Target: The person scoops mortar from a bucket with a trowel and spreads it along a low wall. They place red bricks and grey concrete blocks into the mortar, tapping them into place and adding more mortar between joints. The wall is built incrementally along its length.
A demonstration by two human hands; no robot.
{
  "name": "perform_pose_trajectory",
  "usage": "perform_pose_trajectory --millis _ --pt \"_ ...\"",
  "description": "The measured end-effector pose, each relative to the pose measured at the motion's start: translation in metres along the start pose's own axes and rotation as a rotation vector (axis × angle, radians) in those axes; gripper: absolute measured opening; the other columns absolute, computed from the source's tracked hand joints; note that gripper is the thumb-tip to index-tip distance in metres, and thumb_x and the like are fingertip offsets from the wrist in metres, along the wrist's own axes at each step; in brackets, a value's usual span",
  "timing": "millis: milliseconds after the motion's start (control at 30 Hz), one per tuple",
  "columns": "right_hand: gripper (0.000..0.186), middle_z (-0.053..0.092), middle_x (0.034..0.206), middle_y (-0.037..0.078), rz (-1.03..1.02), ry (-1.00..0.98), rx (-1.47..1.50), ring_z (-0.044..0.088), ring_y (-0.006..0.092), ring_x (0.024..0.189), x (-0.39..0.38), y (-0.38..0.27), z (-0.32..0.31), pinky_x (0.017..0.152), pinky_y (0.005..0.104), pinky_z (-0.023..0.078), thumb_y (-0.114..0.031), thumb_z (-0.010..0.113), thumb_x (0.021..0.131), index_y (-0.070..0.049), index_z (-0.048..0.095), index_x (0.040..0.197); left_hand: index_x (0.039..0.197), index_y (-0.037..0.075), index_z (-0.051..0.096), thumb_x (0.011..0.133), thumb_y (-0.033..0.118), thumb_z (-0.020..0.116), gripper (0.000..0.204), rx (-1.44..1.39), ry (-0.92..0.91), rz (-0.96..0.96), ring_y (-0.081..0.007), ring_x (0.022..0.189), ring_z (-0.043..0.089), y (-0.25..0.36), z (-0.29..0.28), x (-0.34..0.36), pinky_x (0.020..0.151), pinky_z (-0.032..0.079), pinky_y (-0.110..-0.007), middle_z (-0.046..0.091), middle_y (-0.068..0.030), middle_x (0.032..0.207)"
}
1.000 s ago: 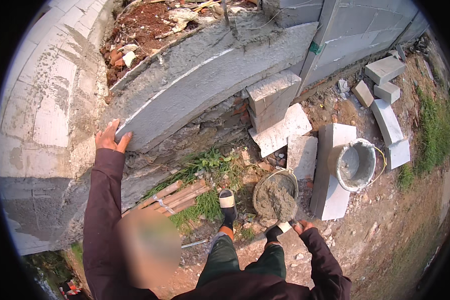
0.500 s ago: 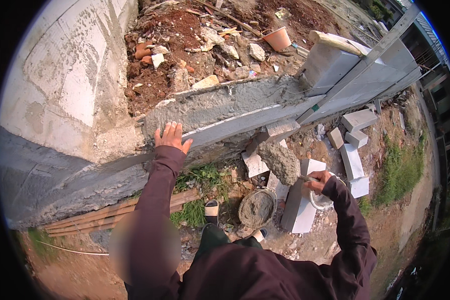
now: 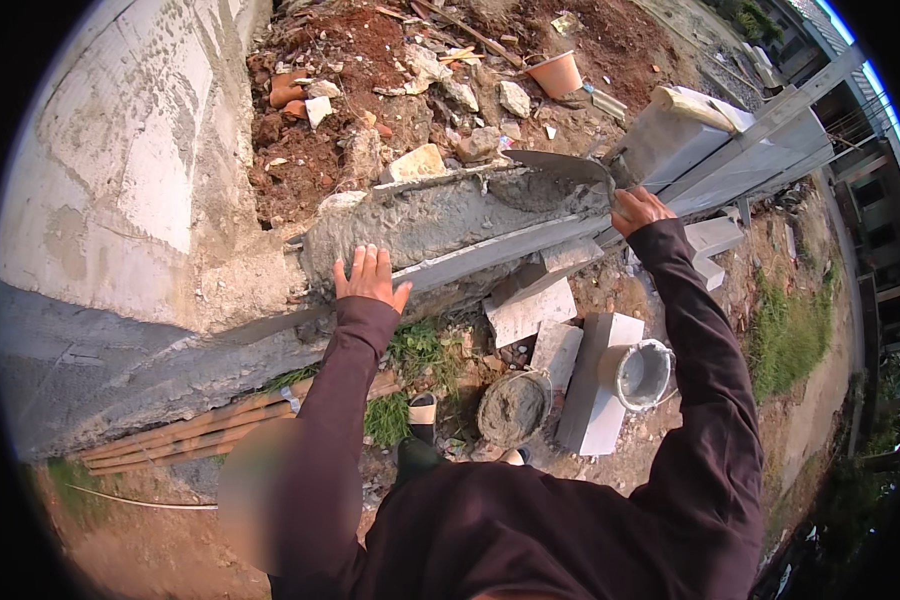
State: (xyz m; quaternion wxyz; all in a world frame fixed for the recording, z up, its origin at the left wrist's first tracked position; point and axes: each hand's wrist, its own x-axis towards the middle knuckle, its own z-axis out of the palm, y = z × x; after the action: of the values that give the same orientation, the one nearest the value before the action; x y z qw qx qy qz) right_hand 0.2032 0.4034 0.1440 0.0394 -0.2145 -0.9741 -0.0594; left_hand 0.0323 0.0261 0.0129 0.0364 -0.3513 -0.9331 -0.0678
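Note:
My right hand (image 3: 640,210) is closed around the handle of a trowel (image 3: 565,164). The blade lies low over the wet mortar (image 3: 440,218) on top of the low block wall (image 3: 500,248), close to the upper blocks. My left hand (image 3: 372,276) rests on the near edge of that mortar bed, fingers spread and holding nothing. Below the wall stand a bucket of mortar (image 3: 514,408) near my feet and a white bucket (image 3: 642,374) with grey contents beside a long pale block (image 3: 597,385).
A tall concrete wall (image 3: 120,170) rises at the left. Larger blocks (image 3: 670,140) and a slanting straightedge (image 3: 770,118) stand at the right end. Behind lie rubble, red soil and an orange bucket (image 3: 555,75). Bamboo poles (image 3: 190,430) lie at the lower left.
My right hand has swung up from beside the white bucket to the wall top. The trowel, heaped with mortar before, now lies over the bed. My left hand has shifted slightly right.

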Motion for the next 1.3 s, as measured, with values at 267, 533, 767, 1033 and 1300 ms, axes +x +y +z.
perform_pose_trajectory --millis 267,533,767,1033,1300 --pt "0.045 0.062 0.102 0.021 0.211 -0.31 0.219 0.058 0.0366 0.097 -0.058 -0.04 -0.011 0.085 0.0423 0.045 -0.039 0.052 0.084 -0.008 0.055 0.116 0.129 0.003 0.041 0.079 0.045 0.059 0.067 -0.043 0.0 0.005 -0.0274 0.13 0.031 -0.001 0.005 0.001 0.106 0.015 -0.052 0.042 -0.0152 0.134" --pt "0.043 0.064 0.088 0.022 0.428 -0.363 0.171 0.063 0.0343 0.08 -0.017 -0.043 0.023 0.071 0.0407 0.05 -0.037 0.053 0.085 -0.004 0.055 0.113 0.129 0.002 0.043 0.08 0.045 0.058 0.066 -0.037 0.024 0.027 -0.0272 0.13 0.033 -0.001 0.001 0.0 0.106 0.016 -0.051 0.042 -0.0151 0.135" --pt "0.035 0.055 0.065 0.01 0.843 -0.423 1.194 0.051 0.0163 0.044 -0.02 -0.083 0.001 0.037 0.0294 0.04 -0.032 0.054 0.085 -0.001 0.055 0.101 0.128 0.002 0.043 0.081 0.044 0.058 0.066 -0.036 0.054 0.028 -0.0276 0.129 0.033 -0.002 0.003 0.0 0.106 0.017 -0.051 0.042 -0.0158 0.135" --pt "0.035 0.053 0.064 0.003 0.5 -0.356 0.992 0.054 0.0115 0.053 -0.116 -0.091 0.008 0.05 0.0264 0.043 -0.034 0.056 0.087 -0.001 0.056 0.099 0.128 0.004 0.045 0.081 0.045 0.057 0.064 0.014 -0.001 0.0 -0.0249 0.129 0.035 0.002 -0.004 0.002 0.106 0.017 -0.05 0.044 -0.013 0.134" --pt "0.051 0.065 0.089 0.02 0.767 -0.671 0.488 0.061 0.0352 0.09 -0.329 -0.047 0.238 0.078 0.0408 0.047 -0.051 0.054 0.082 -0.005 0.058 0.104 0.123 0.011 0.053 0.081 0.05 0.058 0.058 0.205 0.194 0.119 -0.0241 0.121 0.046 -0.009 0.014 0.004 0.105 0.022 -0.044 0.055 -0.0109 0.123"
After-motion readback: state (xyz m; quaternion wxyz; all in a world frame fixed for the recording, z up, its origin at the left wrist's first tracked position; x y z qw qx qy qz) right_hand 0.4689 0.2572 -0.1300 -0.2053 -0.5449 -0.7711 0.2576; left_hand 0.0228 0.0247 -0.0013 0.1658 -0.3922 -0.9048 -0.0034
